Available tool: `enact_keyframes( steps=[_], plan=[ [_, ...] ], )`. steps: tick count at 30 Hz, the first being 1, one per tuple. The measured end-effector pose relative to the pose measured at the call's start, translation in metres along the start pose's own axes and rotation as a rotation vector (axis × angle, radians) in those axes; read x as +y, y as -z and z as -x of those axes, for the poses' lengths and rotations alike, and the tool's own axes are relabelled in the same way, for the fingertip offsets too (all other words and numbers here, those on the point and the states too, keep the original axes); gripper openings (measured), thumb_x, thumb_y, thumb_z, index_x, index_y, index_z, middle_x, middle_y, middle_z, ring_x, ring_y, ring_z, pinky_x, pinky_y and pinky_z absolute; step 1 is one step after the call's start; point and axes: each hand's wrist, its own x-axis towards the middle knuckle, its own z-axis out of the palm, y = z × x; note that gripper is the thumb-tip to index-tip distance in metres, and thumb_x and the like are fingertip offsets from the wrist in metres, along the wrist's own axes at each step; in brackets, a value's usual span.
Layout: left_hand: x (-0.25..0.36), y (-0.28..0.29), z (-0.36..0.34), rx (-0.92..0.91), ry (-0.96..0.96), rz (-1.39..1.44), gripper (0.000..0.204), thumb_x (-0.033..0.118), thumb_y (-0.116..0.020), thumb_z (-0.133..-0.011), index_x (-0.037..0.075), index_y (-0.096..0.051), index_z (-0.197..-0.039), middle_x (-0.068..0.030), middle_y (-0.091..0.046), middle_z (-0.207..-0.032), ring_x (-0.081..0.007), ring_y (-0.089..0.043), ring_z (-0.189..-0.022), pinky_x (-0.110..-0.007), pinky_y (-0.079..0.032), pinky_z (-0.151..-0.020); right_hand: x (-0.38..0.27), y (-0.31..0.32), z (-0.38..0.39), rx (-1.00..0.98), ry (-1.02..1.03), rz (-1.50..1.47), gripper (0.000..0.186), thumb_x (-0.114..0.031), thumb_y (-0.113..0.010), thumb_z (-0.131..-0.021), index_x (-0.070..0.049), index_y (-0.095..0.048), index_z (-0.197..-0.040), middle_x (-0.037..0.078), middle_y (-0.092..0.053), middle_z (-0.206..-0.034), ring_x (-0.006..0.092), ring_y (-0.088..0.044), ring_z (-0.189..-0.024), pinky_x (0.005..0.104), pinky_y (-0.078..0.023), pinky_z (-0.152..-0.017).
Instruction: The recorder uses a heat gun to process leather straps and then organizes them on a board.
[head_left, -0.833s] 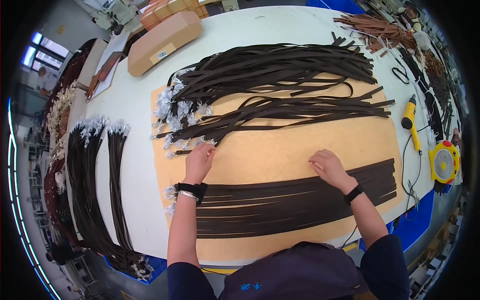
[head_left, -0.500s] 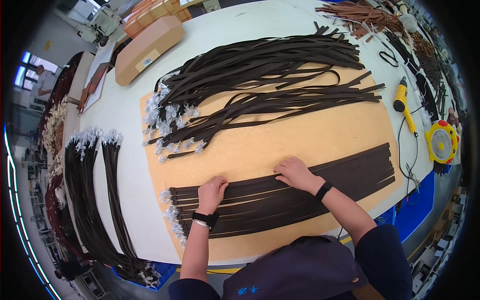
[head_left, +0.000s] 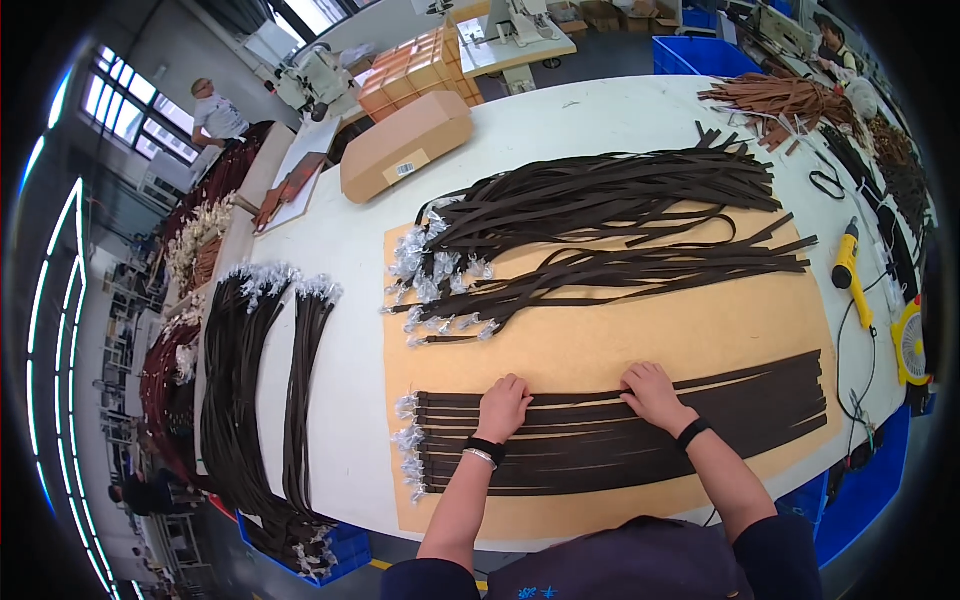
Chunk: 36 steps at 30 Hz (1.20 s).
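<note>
Dark brown flat straps (head_left: 600, 450) lie side by side in a row on a tan sheet (head_left: 590, 345), with clear plastic wrapping (head_left: 410, 440) over their left ends. At the row's far edge, my left hand (head_left: 505, 408) has its fingers curled down on the farthest strap, not far from the wrapped ends. My right hand (head_left: 655, 396) pinches the same strap farther right, thumb and fingers close together. Beyond my hands, a loose heap of similar straps (head_left: 600, 200) covers the back of the sheet, and a smaller bunch (head_left: 600, 275) lies just in front of it.
Two more strap bundles (head_left: 240, 380) hang over the table's left front edge near a blue bin (head_left: 350, 550). A cardboard box (head_left: 405, 145) sits at the back left. On the right are a yellow heat gun (head_left: 848, 265) with a cable and a yellow fan (head_left: 910, 342). Brown strips (head_left: 780, 100) lie far right.
The view has tilted up and shifted left, showing more of the room behind. Both hands remain at the far edge of the strap row, with little visible change in their grip.
</note>
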Motion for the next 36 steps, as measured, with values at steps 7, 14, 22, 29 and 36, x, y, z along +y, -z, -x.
enact_keyframes(
  steps=[7, 14, 22, 29, 36],
  plan=[
    [-0.007, -0.011, -0.010, 0.110, 0.110, 0.073, 0.013, 0.013, -0.071, -0.085, 0.009, -0.059, -0.089, -0.0091, -0.059, -0.092, -0.0334, -0.063, -0.084, -0.044, -0.051, -0.068, 0.015, -0.002, -0.022, 0.092, -0.166, -0.338, 0.009, -0.012, -0.070, -0.080, -0.008, -0.062, -0.080, 0.011, -0.063, -0.074, 0.0347, -0.062, -0.078, 0.0441, -0.048, -0.073],
    [-0.002, -0.013, -0.008, 0.093, 0.137, 0.076, 0.015, 0.010, -0.071, -0.085, 0.009, -0.063, -0.097, -0.0093, -0.059, -0.101, -0.0313, -0.064, -0.091, -0.041, -0.052, -0.076, 0.016, -0.007, -0.015, 0.240, 0.022, -0.014, 0.010, -0.010, -0.068, -0.081, -0.010, -0.064, -0.090, 0.008, -0.060, -0.087, 0.0290, -0.059, -0.090, 0.0403, -0.047, -0.082],
    [0.060, -0.020, 0.006, -0.133, -0.254, -0.034, 0.066, 0.029, -0.071, -0.090, 0.007, -0.044, -0.146, -0.0191, -0.031, -0.157, -0.0424, -0.034, -0.141, -0.049, -0.033, -0.114, -0.003, 0.025, 0.068, 0.187, -0.165, -0.117, 0.016, -0.017, -0.067, -0.087, -0.008, -0.065, -0.099, 0.010, -0.063, -0.098, 0.0315, -0.062, -0.091, 0.0424, -0.049, -0.085],
    [0.143, -0.060, 0.006, -0.285, -0.395, -0.062, 0.075, 0.040, -0.066, -0.093, 0.006, -0.035, -0.151, -0.0154, -0.024, -0.162, -0.0405, -0.023, -0.148, -0.052, -0.027, -0.117, 0.045, 0.062, 0.171, 0.343, -0.414, 0.017, 0.030, -0.017, -0.065, -0.089, -0.005, -0.062, -0.116, 0.010, -0.061, -0.120, 0.0299, -0.056, -0.116, 0.0426, -0.045, -0.099],
    [0.165, -0.088, -0.004, -0.319, -0.340, -0.127, 0.073, 0.038, -0.065, -0.094, 0.006, -0.035, -0.152, -0.0119, -0.024, -0.163, -0.0369, -0.023, -0.149, -0.052, -0.026, -0.118, 0.132, 0.100, 0.188, 0.348, -0.504, 0.190, 0.035, -0.017, -0.067, -0.087, -0.006, -0.062, -0.119, 0.009, -0.059, -0.124, 0.0273, -0.050, -0.124, 0.0419, -0.040, -0.103]
  ],
)
